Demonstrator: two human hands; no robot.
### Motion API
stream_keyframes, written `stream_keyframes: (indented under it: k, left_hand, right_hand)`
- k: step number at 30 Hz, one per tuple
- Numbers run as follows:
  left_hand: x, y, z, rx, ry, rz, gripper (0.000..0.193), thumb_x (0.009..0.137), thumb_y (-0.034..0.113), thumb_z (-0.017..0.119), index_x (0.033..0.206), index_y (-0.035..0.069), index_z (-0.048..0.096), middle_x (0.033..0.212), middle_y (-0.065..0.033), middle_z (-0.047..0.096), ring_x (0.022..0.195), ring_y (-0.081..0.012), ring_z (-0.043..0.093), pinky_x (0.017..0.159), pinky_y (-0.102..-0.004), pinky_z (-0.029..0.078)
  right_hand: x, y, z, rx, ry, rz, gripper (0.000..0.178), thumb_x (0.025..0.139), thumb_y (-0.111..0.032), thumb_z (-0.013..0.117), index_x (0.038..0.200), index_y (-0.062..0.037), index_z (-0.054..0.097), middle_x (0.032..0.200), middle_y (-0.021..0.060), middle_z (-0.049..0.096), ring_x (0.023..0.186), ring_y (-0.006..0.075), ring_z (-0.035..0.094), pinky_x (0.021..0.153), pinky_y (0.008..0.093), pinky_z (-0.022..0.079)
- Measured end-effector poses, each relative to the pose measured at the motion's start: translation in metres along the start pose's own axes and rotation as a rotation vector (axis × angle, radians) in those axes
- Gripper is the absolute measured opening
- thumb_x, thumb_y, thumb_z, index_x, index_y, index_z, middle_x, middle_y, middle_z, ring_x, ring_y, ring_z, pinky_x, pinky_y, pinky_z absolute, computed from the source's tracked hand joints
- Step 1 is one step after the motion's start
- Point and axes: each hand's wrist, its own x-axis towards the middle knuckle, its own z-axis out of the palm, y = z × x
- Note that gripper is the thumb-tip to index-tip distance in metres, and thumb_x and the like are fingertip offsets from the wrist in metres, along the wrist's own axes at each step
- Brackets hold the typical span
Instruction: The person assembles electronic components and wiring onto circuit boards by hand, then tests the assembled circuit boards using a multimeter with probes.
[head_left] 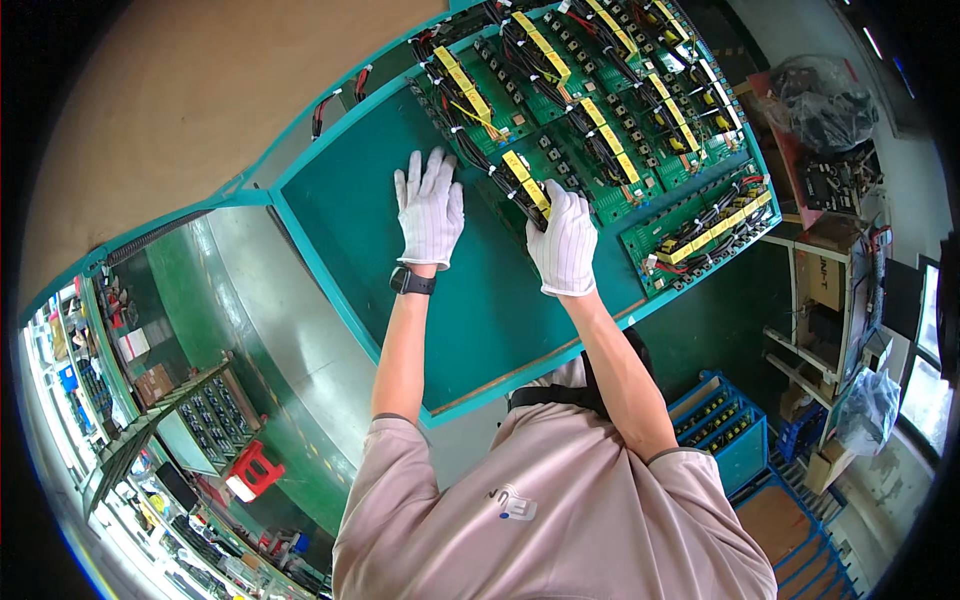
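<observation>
Both my hands wear white striped gloves over a green tray surface with a teal rim. My left hand lies flat with its fingers stretched out, left of the nearest green circuit board, holding nothing. My right hand is closed on the near end of a circuit board that carries a row of yellow-wrapped parts and black cables. My fingertips hide part of that end. Several similar boards stand in rows beyond it, such as the circuit board to the right. Another circuit board lies crosswise near the right edge.
A brown panel with a teal edge adjoins the tray at the far left. On the left floor stands a red stool by a rack of parts. Blue bins with boards stand at the lower right, near a shelf.
</observation>
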Motion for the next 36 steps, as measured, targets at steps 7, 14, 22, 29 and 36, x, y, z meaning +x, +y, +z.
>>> stream_keyframes:
  k: [7,14,22,29,36]
  left_hand:
    - [0.008,-0.003,-0.003,-0.216,0.133,-0.016,0.032,0.095,0.012,0.058,0.126,0.009,0.066,0.131,-0.0105,0.066,0.127,-0.0333,0.058,0.111,-0.0483,0.042]
    - [0.133,-0.043,-0.032,-0.311,0.185,-0.297,0.022,0.092,0.031,0.063,0.101,0.015,0.074,0.095,-0.0129,0.074,0.089,-0.0360,0.070,0.077,-0.0444,0.056]
    - [0.188,-0.087,0.010,-0.004,-0.035,-0.073,0.034,0.090,0.036,0.060,0.112,0.015,0.075,0.098,-0.0205,0.073,0.094,-0.0419,0.068,0.091,-0.0492,0.054]
    - [0.178,-0.097,0.029,-0.024,-0.016,-0.085,0.036,0.086,0.050,0.066,0.107,0.023,0.078,0.102,-0.0215,0.071,0.105,-0.0371,0.066,0.088,-0.0466,0.056]
    - [0.177,-0.126,0.034,-0.057,-0.124,0.037,0.039,0.086,0.053,0.065,0.110,0.023,0.077,0.104,-0.0217,0.071,0.109,-0.0403,0.063,0.092,-0.0487,0.054]
  right_hand:
    - [0.000,-0.003,-0.001,-0.003,-0.038,-0.001,0.066,0.067,-0.009,0.081,0.127,-0.0031,0.054,0.100,0.0150,0.061,0.093,0.0343,0.061,0.077,0.0437,0.053]
    - [0.003,-0.001,-0.002,-0.003,-0.030,-0.020,0.061,0.070,-0.007,0.080,0.125,-0.0045,0.055,0.100,0.0145,0.061,0.093,0.0349,0.060,0.078,0.0449,0.052]
    - [0.002,0.001,-0.001,-0.004,-0.049,-0.029,0.064,0.069,-0.008,0.081,0.127,-0.0035,0.054,0.100,0.0146,0.061,0.092,0.0355,0.060,0.077,0.0450,0.052]
    - [0.004,0.002,-0.003,-0.010,-0.063,-0.032,0.066,0.068,-0.007,0.082,0.128,-0.0036,0.053,0.101,0.0149,0.061,0.093,0.0357,0.060,0.077,0.0449,0.052]
    - [0.003,-0.006,-0.001,0.007,-0.068,-0.043,0.065,0.069,-0.007,0.080,0.128,-0.0040,0.053,0.101,0.0151,0.060,0.093,0.0359,0.059,0.077,0.0455,0.052]
